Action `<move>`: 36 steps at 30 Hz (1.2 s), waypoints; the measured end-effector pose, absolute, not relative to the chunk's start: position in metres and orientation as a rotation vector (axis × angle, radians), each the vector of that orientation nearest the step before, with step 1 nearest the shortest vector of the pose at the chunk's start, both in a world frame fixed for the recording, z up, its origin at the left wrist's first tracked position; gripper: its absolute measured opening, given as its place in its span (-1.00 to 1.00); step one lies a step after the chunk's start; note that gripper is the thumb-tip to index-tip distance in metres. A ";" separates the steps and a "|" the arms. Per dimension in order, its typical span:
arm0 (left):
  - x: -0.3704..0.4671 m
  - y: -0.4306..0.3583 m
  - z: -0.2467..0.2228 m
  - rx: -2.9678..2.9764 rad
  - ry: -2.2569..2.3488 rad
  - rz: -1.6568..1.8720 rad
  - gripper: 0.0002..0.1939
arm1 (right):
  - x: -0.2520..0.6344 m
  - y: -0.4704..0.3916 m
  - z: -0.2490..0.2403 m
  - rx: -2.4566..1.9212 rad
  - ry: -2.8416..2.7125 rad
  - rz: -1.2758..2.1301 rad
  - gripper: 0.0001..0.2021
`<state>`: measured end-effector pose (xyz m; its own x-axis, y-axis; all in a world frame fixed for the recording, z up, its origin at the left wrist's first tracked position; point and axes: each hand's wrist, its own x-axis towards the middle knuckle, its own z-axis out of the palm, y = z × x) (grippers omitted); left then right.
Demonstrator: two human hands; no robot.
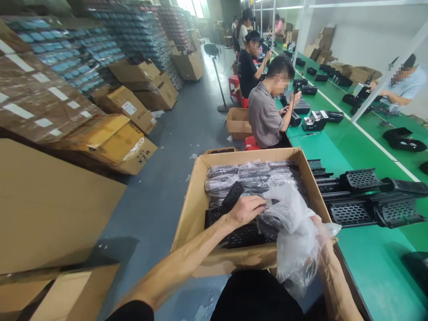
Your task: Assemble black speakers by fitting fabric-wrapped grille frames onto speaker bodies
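Observation:
An open cardboard box (187, 214) stands in front of me, with several plastic-wrapped black parts (254, 171) lying in rows inside. My left hand (245, 209) is over the box, its fingers pinched together at the edge of a crumpled clear plastic bag (294, 223). My right hand (321, 234) grips the same bag at the box's right front corner, partly covered by the film. Beneath my left hand lie unwrapped black perforated parts (240, 236), and one black piece (233, 196) leans up beside that hand.
Right of the box, black grille parts (352, 214) lie on a green workbench (377, 254). Beyond the box, a person in a grey shirt (265, 111) sits at the bench. Cartons (127, 104) and a pedestal fan (217, 76) stand to the left.

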<state>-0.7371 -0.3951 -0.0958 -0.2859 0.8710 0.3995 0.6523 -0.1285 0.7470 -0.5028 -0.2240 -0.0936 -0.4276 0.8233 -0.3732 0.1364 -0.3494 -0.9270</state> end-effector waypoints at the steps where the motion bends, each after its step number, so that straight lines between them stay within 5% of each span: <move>1: -0.740 -0.395 -0.084 1.724 1.922 1.363 -0.75 | -0.496 -0.222 -0.091 -1.298 -1.367 1.809 -0.71; 7: -0.751 -0.402 -0.009 1.763 2.030 1.153 -0.76 | -0.465 -0.226 -0.068 -1.288 -1.507 1.668 -0.33; 23: -0.774 -0.438 0.072 1.053 1.758 1.120 -0.69 | -0.441 -0.242 -0.042 -1.156 -1.948 1.716 -0.71; 32: -0.761 -0.440 0.070 0.445 1.721 1.824 -0.75 | -0.467 -0.254 -0.043 -0.807 -2.296 1.805 -0.59; 36: -0.758 -0.440 0.070 0.432 1.769 1.914 -0.70 | -0.475 -0.260 -0.049 -0.758 -2.291 1.831 -0.77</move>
